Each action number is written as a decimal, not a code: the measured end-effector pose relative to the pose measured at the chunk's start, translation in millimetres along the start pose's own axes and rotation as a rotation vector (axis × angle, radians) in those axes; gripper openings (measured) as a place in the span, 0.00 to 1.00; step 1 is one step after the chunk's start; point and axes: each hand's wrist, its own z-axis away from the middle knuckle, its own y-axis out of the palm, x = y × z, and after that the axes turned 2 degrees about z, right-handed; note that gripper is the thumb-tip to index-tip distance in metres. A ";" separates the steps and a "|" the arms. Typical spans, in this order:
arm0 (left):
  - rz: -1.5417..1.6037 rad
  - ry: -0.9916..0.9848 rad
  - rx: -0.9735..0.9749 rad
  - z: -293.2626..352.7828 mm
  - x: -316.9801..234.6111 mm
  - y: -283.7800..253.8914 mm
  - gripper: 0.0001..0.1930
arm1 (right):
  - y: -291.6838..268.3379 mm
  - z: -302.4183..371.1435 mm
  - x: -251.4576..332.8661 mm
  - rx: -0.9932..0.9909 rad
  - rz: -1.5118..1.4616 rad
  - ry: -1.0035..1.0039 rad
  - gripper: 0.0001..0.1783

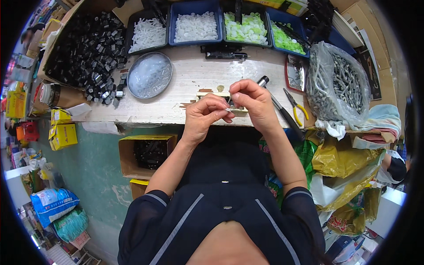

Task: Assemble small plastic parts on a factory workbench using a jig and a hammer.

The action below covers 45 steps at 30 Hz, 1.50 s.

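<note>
Over the front edge of the white workbench (pixel 176 106) my two hands meet at close range. My left hand (pixel 204 114) is closed in a pinch on a small white piece (pixel 228 109) between thumb and fingertips. My right hand (pixel 254 100) is pinched too, just above and right of that piece; a thin dark thing shows at its fingertips, too small to name. Behind and beneath the hands lies a pale fixture (pixel 204 93), partly hidden by them. A hammer (pixel 282 108) with a black handle lies right of my right hand, beside yellow-handled pliers (pixel 297 106).
At the back stand trays of white sticks (pixel 150 33), white discs (pixel 196 27) and green pieces (pixel 245 30). A round metal dish (pixel 150 75) sits left, near a heap of black parts (pixel 99 48). A plastic bag of grey parts (pixel 340 84) stands right.
</note>
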 end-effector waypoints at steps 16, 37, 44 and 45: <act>-0.327 0.242 -0.023 6.4 -1.6 -4.4 0.05 | 12.4 5.4 0.5 0.064 -0.019 0.169 0.04; -1.082 0.354 -0.126 -0.3 -9.2 -33.2 0.13 | -12.1 -4.8 -33.9 0.027 1.245 -0.641 0.06; -1.300 0.242 -0.046 -7.5 -3.0 -36.7 0.17 | -10.5 -15.4 -38.6 0.106 1.357 -0.586 0.07; -1.310 0.229 -0.032 -9.0 -2.2 -36.3 0.17 | -10.4 -16.2 -38.2 0.107 1.357 -0.585 0.07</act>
